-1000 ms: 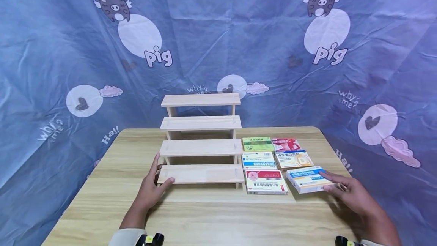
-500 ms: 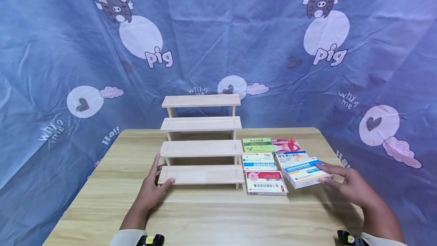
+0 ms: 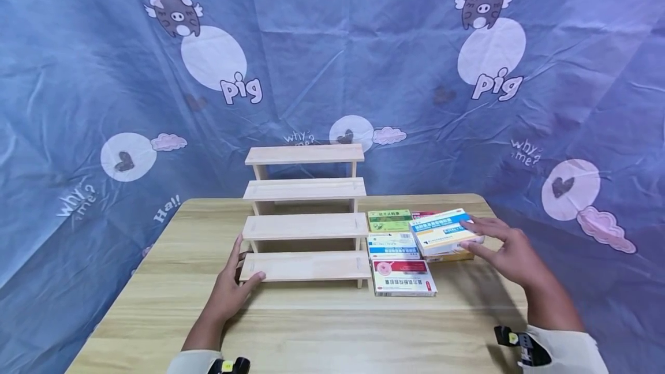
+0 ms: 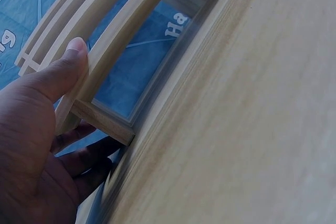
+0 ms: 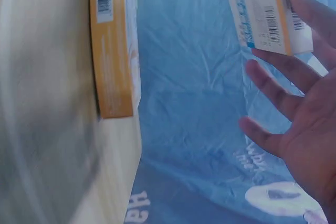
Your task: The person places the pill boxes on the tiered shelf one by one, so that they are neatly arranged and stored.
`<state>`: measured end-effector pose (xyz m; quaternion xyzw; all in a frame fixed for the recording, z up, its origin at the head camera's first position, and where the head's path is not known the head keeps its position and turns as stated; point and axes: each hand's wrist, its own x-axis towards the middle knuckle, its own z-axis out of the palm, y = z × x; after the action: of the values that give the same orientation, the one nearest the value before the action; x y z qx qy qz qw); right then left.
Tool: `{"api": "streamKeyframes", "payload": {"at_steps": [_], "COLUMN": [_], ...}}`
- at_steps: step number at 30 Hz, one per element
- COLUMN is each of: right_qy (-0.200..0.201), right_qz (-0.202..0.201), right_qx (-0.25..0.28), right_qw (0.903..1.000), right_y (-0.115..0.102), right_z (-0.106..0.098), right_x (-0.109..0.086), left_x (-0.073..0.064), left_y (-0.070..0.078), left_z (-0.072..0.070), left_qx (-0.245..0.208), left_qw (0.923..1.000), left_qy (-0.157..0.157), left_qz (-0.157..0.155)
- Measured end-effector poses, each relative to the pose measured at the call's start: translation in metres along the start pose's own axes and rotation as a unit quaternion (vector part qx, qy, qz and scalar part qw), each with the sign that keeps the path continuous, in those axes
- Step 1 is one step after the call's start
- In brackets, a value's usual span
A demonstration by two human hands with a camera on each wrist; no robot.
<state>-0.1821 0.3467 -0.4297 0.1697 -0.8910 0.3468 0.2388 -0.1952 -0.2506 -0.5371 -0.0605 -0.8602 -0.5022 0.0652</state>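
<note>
A blue-and-white box point(image 3: 441, 232) is carried farther back than a second ago
It is pinched by the right hand point(image 3: 510, 251) over an orange box point(image 5: 113, 61); the wooden shelf point(image 3: 306, 227) is gripped by the left hand point(image 3: 231, 291), and closed boxes point(image 3: 405, 280) are laid beside it

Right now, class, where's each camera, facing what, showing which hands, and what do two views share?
Head: head-worn, facing forward-down at the wooden rack; left hand and right hand show.
Left wrist: wrist-worn, facing the rack's end; left hand shows.
Right wrist: wrist-worn, facing the held box; right hand shows.
Head and right wrist share the held box.
</note>
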Motion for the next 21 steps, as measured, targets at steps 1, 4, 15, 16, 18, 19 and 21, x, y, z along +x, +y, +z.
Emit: {"api": "streamKeyframes", "payload": {"at_steps": [1, 4, 15, 16, 18, 19, 21], "right_qy": [0.008, 0.031, 0.086, 0.084, 0.079, 0.078, 0.078], "right_qz": [0.001, 0.007, -0.003, -0.001, 0.001, 0.002, 0.004], "right_qx": [-0.003, -0.005, 0.032, 0.036, 0.04, 0.038, 0.042], "right_qw": [1.0, 0.9995, 0.9958, 0.9958, 0.996, 0.9962, 0.996], "right_y": [-0.002, -0.008, -0.03, -0.031, -0.034, -0.036, -0.039], "right_z": [0.001, 0.004, 0.026, 0.028, 0.032, 0.034, 0.037], "right_x": [0.003, 0.01, 0.041, 0.044, 0.05, 0.053, 0.059], "left_x": [0.0, 0.0, 0.0, -0.001, -0.001, -0.001, -0.001], "left_y": [0.0, 0.001, 0.003, 0.003, 0.004, 0.004, 0.004], "left_z": [0.0, 0.0, -0.001, -0.001, -0.001, -0.002, -0.001], "left_qx": [0.0, -0.005, -0.004, -0.002, 0.0, 0.001, 0.0], "left_qw": [1.0, 1.0, 1.0, 1.0, 1.0, 1.0, 1.0], "left_qy": [0.0, -0.002, -0.003, -0.003, -0.002, -0.003, -0.004], "left_qz": [-0.001, -0.003, -0.004, -0.004, -0.004, -0.004, -0.007]}}
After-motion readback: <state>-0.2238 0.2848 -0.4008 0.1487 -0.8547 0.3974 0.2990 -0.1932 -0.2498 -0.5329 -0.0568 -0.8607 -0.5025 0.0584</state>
